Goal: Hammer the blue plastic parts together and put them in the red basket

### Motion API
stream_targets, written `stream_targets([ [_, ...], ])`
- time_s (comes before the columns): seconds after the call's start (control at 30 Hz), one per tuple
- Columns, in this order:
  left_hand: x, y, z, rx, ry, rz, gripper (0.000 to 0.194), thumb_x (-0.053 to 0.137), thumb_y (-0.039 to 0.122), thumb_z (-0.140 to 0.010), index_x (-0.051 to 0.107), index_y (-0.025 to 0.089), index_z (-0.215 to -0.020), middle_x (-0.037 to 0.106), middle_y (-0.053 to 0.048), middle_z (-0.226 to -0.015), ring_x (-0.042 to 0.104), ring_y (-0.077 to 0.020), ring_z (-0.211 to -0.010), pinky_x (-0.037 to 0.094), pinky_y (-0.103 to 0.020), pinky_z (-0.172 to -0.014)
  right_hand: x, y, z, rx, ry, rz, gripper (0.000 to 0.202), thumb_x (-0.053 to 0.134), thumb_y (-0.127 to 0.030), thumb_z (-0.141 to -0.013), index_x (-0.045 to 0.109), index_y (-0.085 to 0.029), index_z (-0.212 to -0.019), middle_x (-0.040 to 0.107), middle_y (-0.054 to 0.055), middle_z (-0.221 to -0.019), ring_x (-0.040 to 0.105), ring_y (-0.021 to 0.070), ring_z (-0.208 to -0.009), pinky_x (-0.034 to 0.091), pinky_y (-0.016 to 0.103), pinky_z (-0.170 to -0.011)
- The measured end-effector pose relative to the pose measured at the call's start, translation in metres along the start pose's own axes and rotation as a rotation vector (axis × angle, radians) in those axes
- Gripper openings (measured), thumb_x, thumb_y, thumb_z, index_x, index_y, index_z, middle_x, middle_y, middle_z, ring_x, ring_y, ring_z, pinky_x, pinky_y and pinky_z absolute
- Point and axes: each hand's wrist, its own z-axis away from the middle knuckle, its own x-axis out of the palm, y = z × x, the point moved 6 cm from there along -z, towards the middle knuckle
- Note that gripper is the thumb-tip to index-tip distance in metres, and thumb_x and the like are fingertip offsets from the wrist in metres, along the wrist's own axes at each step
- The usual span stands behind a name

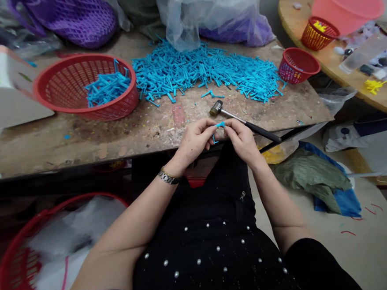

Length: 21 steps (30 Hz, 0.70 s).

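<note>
Between my two hands, just over the table's front edge, is a small thin blue plastic piece [219, 124] with a bent part hanging down. My left hand [198, 138] is closed, pinching its left end between thumb and fingers. At its right end, the fingertips of my right hand [241, 139] are also pinched on it. Beyond my hands spreads a big heap of similar blue plastic pieces [188, 66]. A mallet [234, 115] with a black handle lies by my right hand, its head toward the heap. Left of the heap, a red basket [54, 99] contains more blue pieces.
The worn wooden table [140, 137] ends right before my lap. A small red basket [299, 64] stands at its right corner. Behind the heap are plastic bags [210, 11] and a purple mesh bag [82, 20]. A large red basket [9, 264] sits low at left.
</note>
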Motion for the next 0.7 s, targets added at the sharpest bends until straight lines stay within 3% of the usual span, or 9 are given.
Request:
stream_targets([
  [0.17,0.002,-0.001,0.000,-0.018,-0.002,0.017,0.010,0.067,0.026,-0.092,0.065,0.018,-0.087,0.065,0.002,-0.066,0.055,-0.0041,-0.046,0.041,-0.014,-0.041,0.001,-0.014,0.007,-0.192,0.078,0.363,0.025,0.044,-0.028,-0.105,0.068,-0.019,-0.103,0.072,0.008,-0.095,0.062,0.0229,-0.089,0.046,0.036,-0.085],
  [0.33,0.004,-0.001,0.000,-0.003,-0.011,0.036,0.013,0.069,0.030,-0.092,0.066,0.018,-0.088,0.065,0.003,-0.066,0.054,-0.0037,-0.046,0.041,-0.014,-0.041,0.005,-0.017,0.009,-0.202,0.032,0.531,0.029,0.042,-0.029,-0.107,0.068,-0.017,-0.114,0.074,0.010,-0.101,0.063,0.0249,-0.094,0.048,0.038,-0.089],
  [0.53,0.008,0.002,0.002,0.008,-0.043,0.051,0.012,0.068,0.026,-0.092,0.065,0.016,-0.086,0.065,0.003,-0.068,0.054,-0.0033,-0.047,0.042,-0.013,-0.041,0.003,-0.015,0.011,-0.156,0.032,0.563,0.036,0.038,-0.024,-0.105,0.068,-0.016,-0.124,0.074,0.012,-0.105,0.063,0.0260,-0.098,0.049,0.041,-0.094],
  [0.7,0.010,0.006,0.003,0.008,-0.030,0.018,0.010,0.065,0.020,-0.093,0.065,0.016,-0.084,0.065,0.003,-0.066,0.054,-0.0034,-0.046,0.041,-0.013,-0.040,0.002,-0.009,0.012,-0.098,0.024,0.450,0.038,0.041,-0.024,-0.103,0.067,-0.015,-0.129,0.075,0.013,-0.105,0.065,0.0267,-0.097,0.051,0.042,-0.092],
])
